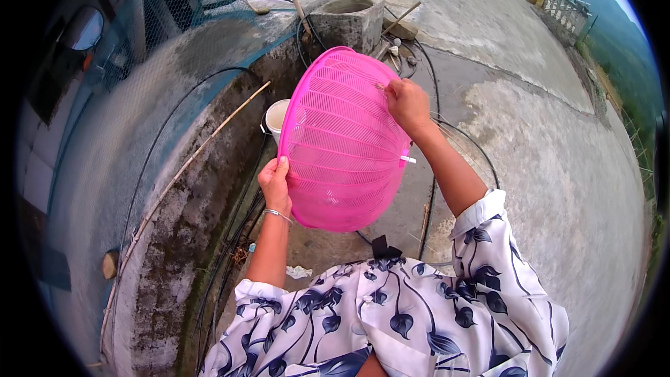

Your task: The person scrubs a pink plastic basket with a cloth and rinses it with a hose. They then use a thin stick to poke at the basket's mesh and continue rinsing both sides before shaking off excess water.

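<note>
A bright pink, dome-shaped plastic mesh cover (345, 136) is held up on its side before me, its open rim facing left. My left hand (276, 180) grips that rim at the lower left, thumb on the outer mesh. At the upper right of the dome, my right hand (408, 104) has its fingers closed against the mesh. A thin, pale brown strand (380, 85) shows at those fingertips; its full length is unclear. On the crown of the dome is a small white fitting (408, 159). The inside of the cover is turned away from me.
A white bucket (276, 115) stands behind the cover. Beyond it is a square concrete basin (348, 18). Black hoses (434, 73) run over the concrete ground. Along the low mossy wall (183, 220) on the left leans a bamboo pole (204, 144), near blue netting (152, 31).
</note>
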Tool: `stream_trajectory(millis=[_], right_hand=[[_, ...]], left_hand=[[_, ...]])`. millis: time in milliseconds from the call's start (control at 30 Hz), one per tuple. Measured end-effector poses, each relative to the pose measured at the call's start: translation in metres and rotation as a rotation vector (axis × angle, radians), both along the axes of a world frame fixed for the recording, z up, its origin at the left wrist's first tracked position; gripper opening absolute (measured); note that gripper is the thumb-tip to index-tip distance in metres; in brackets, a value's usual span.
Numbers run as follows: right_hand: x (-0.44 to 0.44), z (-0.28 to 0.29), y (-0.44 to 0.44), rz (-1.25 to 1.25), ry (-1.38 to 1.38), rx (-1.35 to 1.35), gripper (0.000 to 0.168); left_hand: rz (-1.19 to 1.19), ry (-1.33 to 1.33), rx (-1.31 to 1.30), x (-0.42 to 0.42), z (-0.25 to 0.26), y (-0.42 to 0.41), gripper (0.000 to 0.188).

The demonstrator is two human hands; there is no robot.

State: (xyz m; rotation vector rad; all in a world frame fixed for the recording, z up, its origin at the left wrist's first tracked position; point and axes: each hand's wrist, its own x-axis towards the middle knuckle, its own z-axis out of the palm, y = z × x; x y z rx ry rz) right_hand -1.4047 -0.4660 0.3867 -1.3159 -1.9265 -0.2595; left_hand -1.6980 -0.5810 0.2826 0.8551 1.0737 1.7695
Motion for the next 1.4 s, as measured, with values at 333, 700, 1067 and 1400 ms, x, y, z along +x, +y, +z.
stream_trajectory(millis=[333,700,1067,1400], right_hand=[[-0.011,-0.055,-0.125,0.481,0.053,-0.133,0.006],[-0.021,-0.117,-0.127,0.377,-0.015,-0.214,0.008],[-0.073,-0.084,-0.107,0.170,0.105,-0.189,0.008],[0.063,0.012,0.006,-0.118,-0.159,-0.116,0.015]], left_hand=[[0.128,-0.498,-0.014,-0.032,-0.032,0.001,0.043],[0.076,-0.813,-0.075,0.001,0.011,0.036,0.060],[0.155,-0.934,-0.017,-0.006,0.014,0.020,0.061],[0.139,-0.896,-0.063,-0.067,-0.032,-0.001,0.048]])
